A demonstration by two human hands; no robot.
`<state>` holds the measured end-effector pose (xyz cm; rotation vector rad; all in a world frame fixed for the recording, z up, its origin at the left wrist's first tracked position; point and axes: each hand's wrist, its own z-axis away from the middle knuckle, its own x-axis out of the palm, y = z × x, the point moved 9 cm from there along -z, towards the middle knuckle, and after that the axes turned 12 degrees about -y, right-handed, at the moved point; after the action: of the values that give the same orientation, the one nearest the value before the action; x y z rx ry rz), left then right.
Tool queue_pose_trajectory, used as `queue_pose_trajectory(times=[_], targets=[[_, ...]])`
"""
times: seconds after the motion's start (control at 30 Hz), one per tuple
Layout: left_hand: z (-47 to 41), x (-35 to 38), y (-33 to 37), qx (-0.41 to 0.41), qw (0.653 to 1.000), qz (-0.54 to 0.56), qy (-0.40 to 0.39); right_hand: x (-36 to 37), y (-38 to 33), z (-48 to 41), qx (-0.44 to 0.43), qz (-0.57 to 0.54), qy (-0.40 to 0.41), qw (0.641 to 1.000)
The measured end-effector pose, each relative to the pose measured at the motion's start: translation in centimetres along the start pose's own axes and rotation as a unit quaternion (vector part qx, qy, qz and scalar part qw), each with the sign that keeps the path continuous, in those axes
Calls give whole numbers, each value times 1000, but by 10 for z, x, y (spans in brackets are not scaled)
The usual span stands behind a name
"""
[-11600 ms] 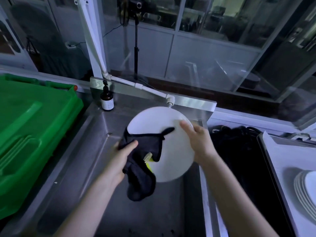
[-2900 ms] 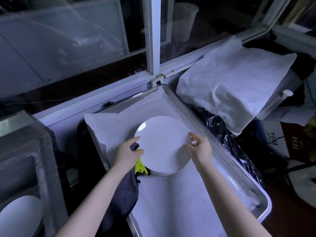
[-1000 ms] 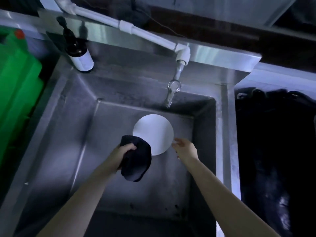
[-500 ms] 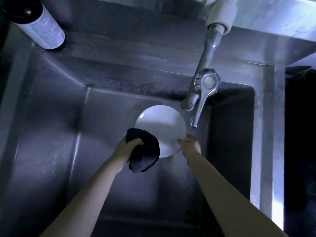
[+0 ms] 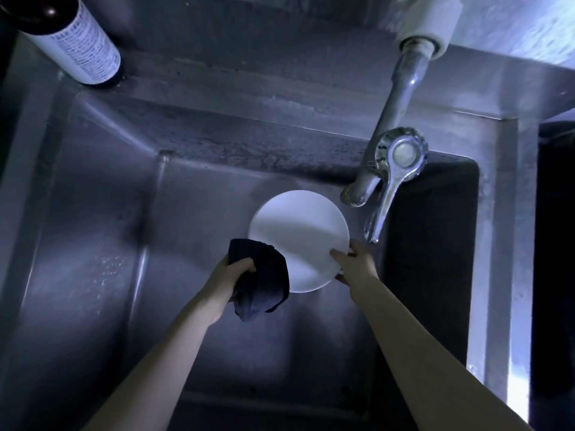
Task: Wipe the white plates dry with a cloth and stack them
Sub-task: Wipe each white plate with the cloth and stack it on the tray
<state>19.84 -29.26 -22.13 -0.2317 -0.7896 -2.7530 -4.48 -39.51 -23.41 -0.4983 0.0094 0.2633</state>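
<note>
Steel walls of the sink (image 5: 93, 244) enclose a white plate (image 5: 298, 231) held low in the basin. The right hand (image 5: 354, 265) pinches its right rim. The left hand (image 5: 230, 275) has its fingers (image 5: 245, 265) curled round a bunched dark cloth (image 5: 264, 284) that overlaps the plate's near edge. The faucet (image 5: 392, 107) and its lever (image 5: 384, 209) crowd in just to the right, and a labelled brown bottle (image 5: 77, 42) stands on the back-left ledge.
</note>
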Motion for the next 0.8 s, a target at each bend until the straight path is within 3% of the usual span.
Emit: queue_pose_trajectory(times=[0.17, 0.33, 0.47, 0.63, 0.8], targets=[[24, 3, 5, 9, 998, -46, -38, 8, -14, 24, -30, -36, -37, 998], [76, 25, 40, 146, 969, -173, -103, -3, -34, 71, -103, 112, 30, 988], [116, 14, 35, 155, 970, -189, -7, -9, -35, 118, -166, 174, 33, 970], [186, 53, 64, 292, 889, -353, 17, -21, -40, 184, -234, 155, 19, 960], [268, 109, 95, 436, 827, -355, 16, -25, -35, 250, -260, 26, -53, 964]])
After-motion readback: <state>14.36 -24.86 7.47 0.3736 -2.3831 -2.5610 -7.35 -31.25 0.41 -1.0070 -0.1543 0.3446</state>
